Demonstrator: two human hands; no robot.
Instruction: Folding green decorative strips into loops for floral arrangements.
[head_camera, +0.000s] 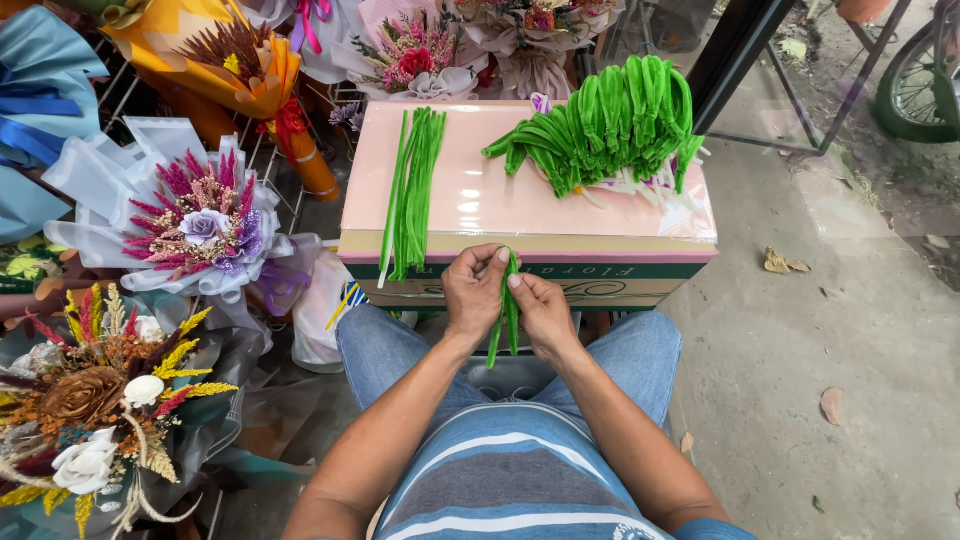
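Both of my hands hold one green fuzzy pipe cleaner, bent double, just in front of a pink-topped cardboard box. My left hand pinches its upper end, and my right hand grips it from the right side. The loose ends hang down between my wrists. A row of straight green pipe cleaners lies on the left of the box top. A big heap of folded green pipe cleaners sits on the right of the box, over some white pieces.
Wrapped flower bouquets stand to the left: a purple and pink one, a dried brown and yellow one, an orange-wrapped one. More bouquets stand behind the box. Concrete floor with dry leaves lies to the right; a bicycle wheel is far right.
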